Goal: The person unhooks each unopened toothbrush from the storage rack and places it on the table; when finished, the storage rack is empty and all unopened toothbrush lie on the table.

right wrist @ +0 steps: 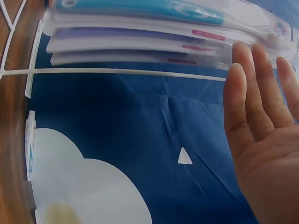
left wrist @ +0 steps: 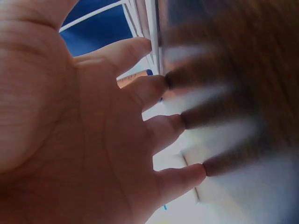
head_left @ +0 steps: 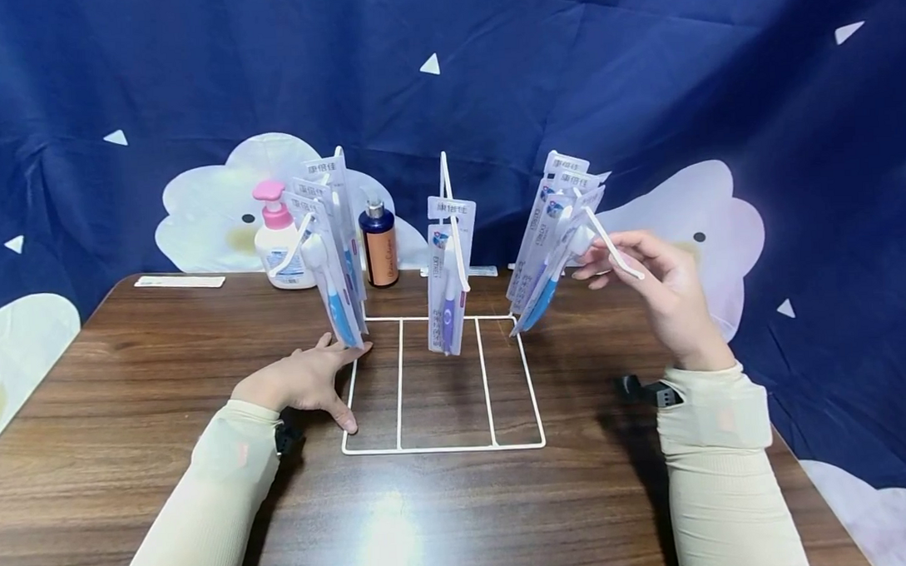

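Head view: steadying rack [head_left: 537,442] base with flat left hand [head_left: 306,380], right fingers [head_left: 632,256] pinching hook [head_left: 612,248] beside right toothbrush packs [head_left: 549,255], keeping them level.

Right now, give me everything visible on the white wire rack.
The white wire rack looks like thin coated metal. Its flat rectangular base lies on the wooden table, split by two rods into three bays. Three upright hooks rise at the back, each hung with carded toothbrush packs. The left hand rests flat at its left edge; the right hand touches the tip of the right hook.
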